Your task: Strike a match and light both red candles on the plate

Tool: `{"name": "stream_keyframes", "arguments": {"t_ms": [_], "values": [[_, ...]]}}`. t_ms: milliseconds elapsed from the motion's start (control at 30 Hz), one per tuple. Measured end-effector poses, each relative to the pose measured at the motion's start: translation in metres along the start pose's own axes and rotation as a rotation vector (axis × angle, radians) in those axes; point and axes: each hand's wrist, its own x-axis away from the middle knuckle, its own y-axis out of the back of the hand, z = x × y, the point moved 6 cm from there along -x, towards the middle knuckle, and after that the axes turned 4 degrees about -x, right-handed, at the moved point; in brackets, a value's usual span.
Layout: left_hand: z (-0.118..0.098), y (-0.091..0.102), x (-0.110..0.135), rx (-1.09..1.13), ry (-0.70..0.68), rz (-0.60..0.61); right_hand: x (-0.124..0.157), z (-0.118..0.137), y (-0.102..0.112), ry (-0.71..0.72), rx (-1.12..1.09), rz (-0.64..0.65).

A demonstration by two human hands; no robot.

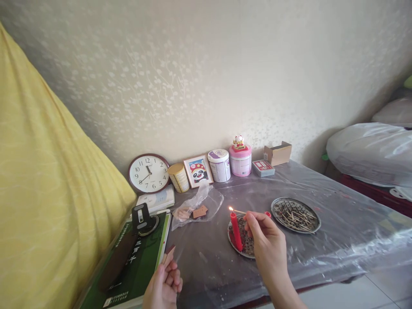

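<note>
Closest to me, my left hand (164, 285) sits at the near edge of the desk (337, 214), fingers curled together around a small brown box (169, 254) that sticks up just beside a green book (141, 262). My right hand (267, 242) is further in, thumb and forefinger pinching a match (238, 211) whose far tip meets the flame of a red candle (236, 234). That candle stands upright on a small round plate (245, 253); a second plate (317, 221), heaped with matchsticks, lies just to its right. Clear plastic sheeting, wrinkled and shiny, covers the whole grey desk. A crumpled plastic bag (199, 206) lies behind the candle. Along the back, against the pale flowered wall (225, 77), lean a round clock (149, 173), tins and a small framed picture. Yellow cloth (48, 171) fills my left side, and a bed (370, 150) under plastic stands to the right.
</note>
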Motion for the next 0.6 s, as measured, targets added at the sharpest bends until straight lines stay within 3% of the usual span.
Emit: {"name": "stream_keyframes", "arguments": {"t_ms": [600], "values": [[0.0017,0.0001,0.0006,0.007,-0.010,0.004,-0.0008,-0.0018,0.0015,0.005,0.038,-0.003]]}}
